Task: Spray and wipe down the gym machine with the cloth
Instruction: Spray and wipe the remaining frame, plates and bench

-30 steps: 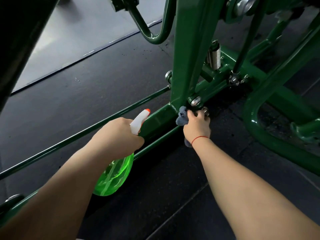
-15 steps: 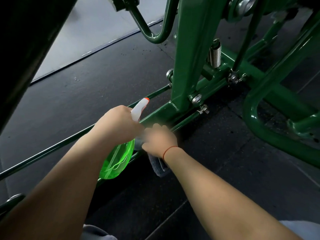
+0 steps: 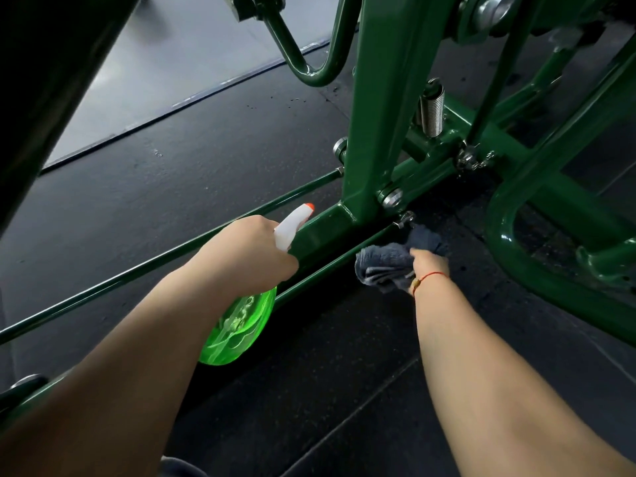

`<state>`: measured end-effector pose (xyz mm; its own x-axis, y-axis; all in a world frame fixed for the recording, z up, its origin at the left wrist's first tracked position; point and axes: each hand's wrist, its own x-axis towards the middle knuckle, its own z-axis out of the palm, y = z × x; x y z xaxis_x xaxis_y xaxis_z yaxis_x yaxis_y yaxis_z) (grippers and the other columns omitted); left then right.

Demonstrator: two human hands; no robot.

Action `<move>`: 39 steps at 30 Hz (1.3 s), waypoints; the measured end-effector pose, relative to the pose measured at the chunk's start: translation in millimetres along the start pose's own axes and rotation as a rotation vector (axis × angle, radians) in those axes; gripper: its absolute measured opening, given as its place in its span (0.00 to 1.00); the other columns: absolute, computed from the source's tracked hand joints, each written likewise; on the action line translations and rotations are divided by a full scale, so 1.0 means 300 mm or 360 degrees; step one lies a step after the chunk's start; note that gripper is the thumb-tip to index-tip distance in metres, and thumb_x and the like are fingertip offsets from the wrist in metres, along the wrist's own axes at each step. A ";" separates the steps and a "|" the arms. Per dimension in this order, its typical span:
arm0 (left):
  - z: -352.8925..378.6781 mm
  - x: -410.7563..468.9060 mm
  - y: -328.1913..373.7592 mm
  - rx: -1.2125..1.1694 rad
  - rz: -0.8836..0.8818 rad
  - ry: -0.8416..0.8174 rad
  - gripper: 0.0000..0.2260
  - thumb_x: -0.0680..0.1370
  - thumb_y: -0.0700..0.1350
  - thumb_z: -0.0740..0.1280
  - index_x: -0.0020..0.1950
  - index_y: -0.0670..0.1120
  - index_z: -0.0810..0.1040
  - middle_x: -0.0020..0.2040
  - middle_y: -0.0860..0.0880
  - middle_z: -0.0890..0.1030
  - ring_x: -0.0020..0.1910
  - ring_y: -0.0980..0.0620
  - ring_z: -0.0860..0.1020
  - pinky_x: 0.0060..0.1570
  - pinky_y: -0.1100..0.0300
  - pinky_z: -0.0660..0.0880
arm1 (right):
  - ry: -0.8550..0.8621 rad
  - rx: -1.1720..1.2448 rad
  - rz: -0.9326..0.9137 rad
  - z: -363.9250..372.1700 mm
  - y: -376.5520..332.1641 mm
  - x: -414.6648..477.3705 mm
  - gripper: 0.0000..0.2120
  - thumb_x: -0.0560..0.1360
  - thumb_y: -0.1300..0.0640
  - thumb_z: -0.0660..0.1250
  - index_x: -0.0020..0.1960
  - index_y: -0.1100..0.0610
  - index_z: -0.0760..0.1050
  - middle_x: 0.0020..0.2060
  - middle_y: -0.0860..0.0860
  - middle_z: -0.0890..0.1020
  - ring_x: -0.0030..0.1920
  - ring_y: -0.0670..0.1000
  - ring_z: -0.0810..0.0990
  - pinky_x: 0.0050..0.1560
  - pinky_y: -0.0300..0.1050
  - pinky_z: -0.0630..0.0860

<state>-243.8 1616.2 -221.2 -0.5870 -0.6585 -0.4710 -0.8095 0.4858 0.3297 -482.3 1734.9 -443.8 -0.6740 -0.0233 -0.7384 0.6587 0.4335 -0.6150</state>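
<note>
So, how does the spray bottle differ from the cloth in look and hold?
The spray bottle is clear green plastic with a white head; the cloth is grey and crumpled. The left hand grips the spray bottle at its neck, body hanging down; the right hand holds the cloth bunched. The spray bottle's nozzle points toward the upright post; the cloth lies beside the thin rod. Both are held low by the base of the machine.

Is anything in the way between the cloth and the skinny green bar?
Nothing visible does. The right hand holds the cloth right beside the thin green bar; the spray bottle in the left hand is farther along it.
</note>
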 end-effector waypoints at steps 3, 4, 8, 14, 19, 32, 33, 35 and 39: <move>0.000 -0.014 -0.002 0.0024 -0.0059 0.0001 0.12 0.76 0.40 0.65 0.51 0.47 0.62 0.32 0.46 0.66 0.29 0.48 0.66 0.29 0.58 0.62 | -0.0288 0.0307 0.0091 0.056 0.031 0.015 0.21 0.74 0.60 0.70 0.65 0.59 0.69 0.55 0.62 0.78 0.48 0.63 0.81 0.43 0.66 0.80; 0.001 -0.017 -0.004 0.0020 -0.0073 0.0009 0.13 0.76 0.40 0.65 0.51 0.46 0.61 0.32 0.46 0.66 0.29 0.48 0.66 0.29 0.58 0.62 | -0.0356 0.0384 0.0119 0.072 0.033 0.000 0.18 0.75 0.61 0.68 0.64 0.59 0.70 0.54 0.62 0.78 0.47 0.62 0.80 0.38 0.61 0.80; 0.000 -0.031 -0.014 -0.0022 -0.0100 0.0031 0.15 0.75 0.40 0.67 0.45 0.46 0.59 0.31 0.46 0.67 0.29 0.48 0.67 0.30 0.58 0.63 | -0.0534 0.0663 0.0302 0.108 0.061 -0.083 0.04 0.79 0.62 0.60 0.52 0.61 0.73 0.49 0.61 0.78 0.45 0.59 0.78 0.39 0.54 0.75; 0.005 -0.029 -0.009 0.0035 -0.0020 -0.0005 0.13 0.75 0.42 0.67 0.46 0.52 0.62 0.32 0.46 0.68 0.28 0.49 0.67 0.29 0.59 0.63 | -0.0671 0.0676 0.0513 0.174 0.179 -0.192 0.13 0.77 0.64 0.57 0.60 0.61 0.72 0.51 0.62 0.77 0.50 0.62 0.75 0.60 0.64 0.71; 0.007 -0.018 0.014 -0.0090 0.0011 -0.0072 0.07 0.73 0.41 0.68 0.42 0.53 0.75 0.34 0.44 0.71 0.29 0.47 0.69 0.32 0.58 0.65 | -0.0683 0.0565 0.0559 0.160 0.185 -0.207 0.15 0.76 0.56 0.62 0.61 0.60 0.73 0.57 0.61 0.78 0.55 0.63 0.76 0.64 0.67 0.68; 0.010 -0.034 0.000 -0.0035 0.0120 -0.0130 0.14 0.72 0.41 0.68 0.33 0.57 0.70 0.32 0.47 0.69 0.29 0.49 0.67 0.31 0.59 0.64 | -0.0464 0.0840 0.0296 0.180 0.107 -0.174 0.28 0.68 0.47 0.71 0.65 0.56 0.71 0.62 0.58 0.78 0.55 0.61 0.79 0.60 0.65 0.74; 0.008 -0.033 -0.008 -0.0006 0.0118 -0.0120 0.15 0.73 0.41 0.68 0.33 0.57 0.69 0.33 0.45 0.69 0.30 0.48 0.67 0.32 0.58 0.64 | -0.0426 0.0747 0.0262 0.200 0.122 -0.206 0.34 0.64 0.49 0.73 0.68 0.56 0.68 0.63 0.58 0.77 0.56 0.62 0.79 0.59 0.63 0.75; 0.003 -0.031 -0.015 0.0010 0.0144 -0.0124 0.16 0.73 0.41 0.67 0.33 0.59 0.68 0.35 0.44 0.70 0.31 0.48 0.67 0.33 0.58 0.64 | -0.0204 0.0532 0.0020 0.229 0.137 -0.256 0.37 0.69 0.57 0.73 0.73 0.58 0.60 0.66 0.59 0.73 0.61 0.63 0.76 0.59 0.55 0.74; 0.011 -0.009 -0.025 0.0067 0.0195 -0.0174 0.13 0.73 0.43 0.66 0.48 0.61 0.69 0.39 0.41 0.74 0.31 0.49 0.69 0.34 0.58 0.68 | 0.0187 -0.0047 -0.0476 0.243 0.145 -0.295 0.32 0.77 0.58 0.69 0.77 0.56 0.58 0.68 0.64 0.66 0.63 0.68 0.73 0.59 0.56 0.72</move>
<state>-236.0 1616.2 -225.1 -0.6746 -0.5274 -0.5164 -0.7294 0.5838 0.3567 -369.7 1690.1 -425.3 -0.8713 -0.0503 -0.4882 0.4169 0.4490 -0.7903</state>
